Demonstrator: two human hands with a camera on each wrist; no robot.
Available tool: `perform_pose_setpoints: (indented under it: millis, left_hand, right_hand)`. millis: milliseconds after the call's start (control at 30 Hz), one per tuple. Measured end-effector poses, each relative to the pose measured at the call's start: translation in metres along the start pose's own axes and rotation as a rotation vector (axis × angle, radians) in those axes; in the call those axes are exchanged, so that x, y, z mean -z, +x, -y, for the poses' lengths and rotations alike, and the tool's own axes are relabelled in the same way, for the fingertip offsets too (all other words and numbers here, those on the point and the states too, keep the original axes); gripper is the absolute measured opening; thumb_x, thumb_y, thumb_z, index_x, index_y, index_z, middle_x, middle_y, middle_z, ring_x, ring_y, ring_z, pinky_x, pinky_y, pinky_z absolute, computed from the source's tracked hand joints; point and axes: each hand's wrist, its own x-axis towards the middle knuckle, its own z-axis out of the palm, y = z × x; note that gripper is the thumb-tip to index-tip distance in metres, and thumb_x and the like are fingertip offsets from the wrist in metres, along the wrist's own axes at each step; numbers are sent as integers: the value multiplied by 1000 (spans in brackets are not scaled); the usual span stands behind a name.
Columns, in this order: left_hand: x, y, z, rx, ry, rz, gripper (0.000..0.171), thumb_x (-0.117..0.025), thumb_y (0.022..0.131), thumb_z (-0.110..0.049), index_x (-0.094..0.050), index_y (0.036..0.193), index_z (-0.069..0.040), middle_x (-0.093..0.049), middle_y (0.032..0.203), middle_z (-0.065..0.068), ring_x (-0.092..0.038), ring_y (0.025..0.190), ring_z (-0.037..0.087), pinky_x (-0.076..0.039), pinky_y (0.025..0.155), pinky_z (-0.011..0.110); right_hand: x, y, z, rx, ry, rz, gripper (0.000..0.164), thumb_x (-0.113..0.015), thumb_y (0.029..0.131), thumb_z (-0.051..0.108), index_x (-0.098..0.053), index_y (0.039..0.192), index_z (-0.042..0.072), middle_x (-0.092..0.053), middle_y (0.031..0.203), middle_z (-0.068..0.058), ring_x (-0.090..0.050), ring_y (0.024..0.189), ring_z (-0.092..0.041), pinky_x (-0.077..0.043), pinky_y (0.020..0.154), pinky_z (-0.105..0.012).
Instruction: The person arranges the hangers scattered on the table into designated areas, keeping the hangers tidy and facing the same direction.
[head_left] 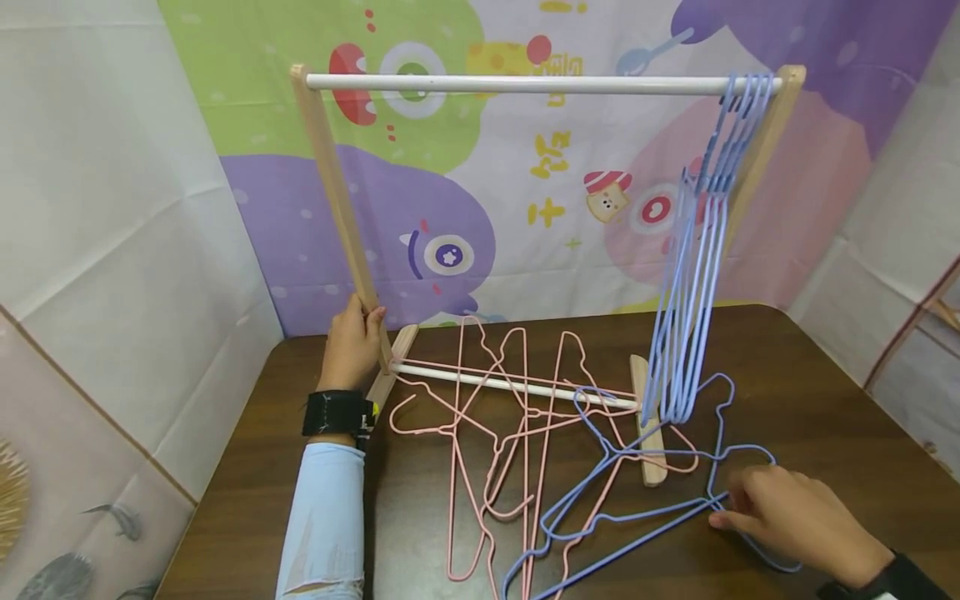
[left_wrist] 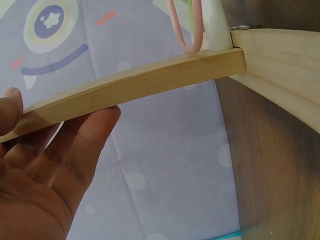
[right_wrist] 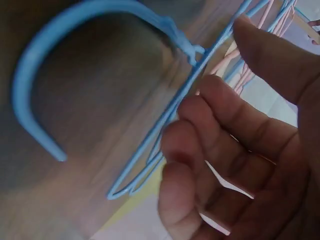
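Note:
My left hand (head_left: 351, 343) holds the left wooden post (head_left: 330, 183) of a clothes rack, low down. In the left wrist view the thumb lies on one side of this post (left_wrist: 150, 82) and the fingers on the other. My right hand (head_left: 795, 512) hovers at loose blue hangers (head_left: 633, 544) on the right of the table. In the right wrist view its fingers are loosely curled, with a gap to the thumb; the thumb tip overlaps a blue hanger (right_wrist: 22, 90), and contact is unclear. Several blue hangers (head_left: 705, 292) hang bunched at the rack's right end.
Several pink hangers (head_left: 452, 500) lie tangled across the lower white bar (head_left: 517, 387) and the brown table. The upper white bar (head_left: 525, 83) spans both posts. A wooden foot (head_left: 654, 471) stands under the right side. A cartoon-printed cloth (head_left: 442, 208) hangs behind.

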Motion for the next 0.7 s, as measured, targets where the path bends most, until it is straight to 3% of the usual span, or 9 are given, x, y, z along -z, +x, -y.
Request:
perform_pose_setpoints:
  millis: [133, 267, 500, 700]
  left_hand:
    - [0, -1, -1, 7, 5, -2, 28, -57, 107, -24, -56, 114, 3, -67, 90, 22, -67, 77, 39, -53, 64, 53]
    - [0, 0, 0, 0, 0, 3, 28, -56, 107, -23, -56, 115, 3, -67, 91, 23, -68, 79, 39, -55, 65, 53]
    - [0, 0, 0, 1, -4, 2, 28, -56, 107, -22, -56, 116, 4, -67, 92, 24, -68, 79, 40, -54, 65, 53]
    - [0, 0, -1, 11, -3, 11, 27, -56, 107, -22, -56, 116, 4, -67, 93, 23, -68, 80, 39, -54, 66, 53]
  right_hand:
    - [-4, -7, -4, -16, 17, 72, 37, -84, 82, 39, -52, 68, 28, -44, 63, 15, -39, 55, -3, -35, 49, -29]
    - [-10, -9, -4, -10, 21, 76, 37, -85, 82, 27, -51, 67, 27, -42, 62, 15, -38, 55, -3, -34, 49, -28]
    - [-13, -11, -1, -12, -4, 26, 39, -81, 86, 25, -47, 66, 28, -39, 61, 13, -38, 53, -5, -33, 48, -30]
    - [-13, -5, 12, -25, -1, -89, 38, -80, 88, 28, -48, 68, 26, -38, 63, 12, -38, 54, -6, -33, 47, -31]
